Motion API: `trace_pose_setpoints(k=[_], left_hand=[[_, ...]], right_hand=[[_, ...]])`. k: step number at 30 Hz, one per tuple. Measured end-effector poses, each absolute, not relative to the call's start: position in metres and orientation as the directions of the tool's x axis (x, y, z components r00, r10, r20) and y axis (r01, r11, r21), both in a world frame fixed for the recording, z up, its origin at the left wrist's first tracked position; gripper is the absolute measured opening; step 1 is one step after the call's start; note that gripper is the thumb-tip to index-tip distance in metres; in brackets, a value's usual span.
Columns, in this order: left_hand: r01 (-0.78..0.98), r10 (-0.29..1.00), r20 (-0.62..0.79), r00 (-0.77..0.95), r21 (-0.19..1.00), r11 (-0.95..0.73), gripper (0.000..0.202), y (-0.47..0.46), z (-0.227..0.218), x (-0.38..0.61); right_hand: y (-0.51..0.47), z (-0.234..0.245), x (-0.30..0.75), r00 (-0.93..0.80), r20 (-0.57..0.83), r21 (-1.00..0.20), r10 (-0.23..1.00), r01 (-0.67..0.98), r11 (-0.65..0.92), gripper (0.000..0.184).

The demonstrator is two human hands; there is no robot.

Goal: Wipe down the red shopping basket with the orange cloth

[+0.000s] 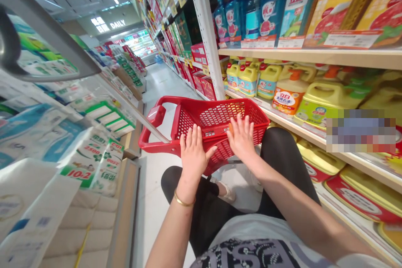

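In the middle of the head view is a red plastic shopping basket point(226, 113) with meshed walls and a long metal pull handle point(138, 113) that reaches up to a grey grip point(59, 46) at the upper left. My left hand point(194, 150) lies against the near rim, its fingers spread and pointing away from me. Further right, my right hand point(241, 137) rests at the same rim with its fingers apart. Neither hand holds anything. The part of the basket's inside that shows has no goods in it; my hands cover some of the near wall.
Shelves on the right carry blue pump bottles point(234, 12), yellow detergent jugs point(248, 79) and boxed sets point(336, 4). Packs of tissue paper point(91, 159) are stacked on the left. A pale aisle floor point(166, 77) runs between them. My knees flank the basket's near side.
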State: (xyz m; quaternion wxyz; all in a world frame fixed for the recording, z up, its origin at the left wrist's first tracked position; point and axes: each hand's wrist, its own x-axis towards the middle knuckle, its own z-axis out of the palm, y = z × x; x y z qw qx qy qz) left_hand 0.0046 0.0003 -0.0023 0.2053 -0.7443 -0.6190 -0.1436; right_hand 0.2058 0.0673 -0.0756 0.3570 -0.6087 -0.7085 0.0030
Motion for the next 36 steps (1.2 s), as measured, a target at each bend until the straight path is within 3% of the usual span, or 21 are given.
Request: trace_pose_setpoints(k=[4,7,9,14,18,20,24,27,30,36], left_hand=[[0.979,0.866,0.461,0.194,-0.148,-0.14,0.091,0.001,-0.004,0.002],[0.977,0.868,0.456,0.196,-0.164,-0.135,0.09,0.001,-0.004,0.003],[0.977,0.869,0.454,0.198,-0.167,-0.135,0.09,0.0,-0.003,0.003],[0.982,0.872,0.454,0.183,-0.135,-0.135,0.09,-0.001,-0.003,0.006],[0.985,0.868,0.467,0.167,-0.114,-0.128,0.089,-0.001,-0.003,0.008],[0.985,0.868,0.467,0.169,-0.12,-0.128,0.09,-0.001,-0.003,0.007],[0.98,0.874,0.449,0.186,-0.149,-0.132,0.09,0.0,-0.002,0.006],[0.978,0.883,0.43,0.187,-0.165,-0.127,0.089,0.001,-0.002,0.005],[0.977,0.886,0.422,0.191,-0.173,-0.128,0.091,0.001,-0.003,0.004],[0.978,0.881,0.436,0.182,-0.174,-0.116,0.091,-0.001,-0.004,0.006]], right_hand=[[0.055,-0.069,0.153,-0.224,0.551,-0.383,0.804,0.788,0.482,0.062],[0.059,-0.066,0.165,-0.268,0.547,-0.373,0.793,0.77,0.518,0.057],[0.065,-0.07,0.198,-0.198,0.529,-0.4,0.825,0.8,0.448,0.056],[0.088,-0.083,0.293,0.177,0.436,-0.537,0.882,0.838,0.098,0.058],[0.09,-0.083,0.286,0.274,0.412,-0.587,0.869,0.809,0.023,0.061],[0.079,-0.08,0.249,0.19,0.453,-0.559,0.871,0.822,0.111,0.06],[0.056,-0.07,0.167,-0.191,0.533,-0.413,0.824,0.791,0.451,0.059],[0.053,-0.064,0.151,-0.305,0.549,-0.36,0.778,0.754,0.55,0.058],[0.063,-0.069,0.184,-0.23,0.544,-0.366,0.807,0.801,0.474,0.056],[0.088,-0.085,0.289,0.149,0.446,-0.528,0.883,0.84,0.125,0.059]])
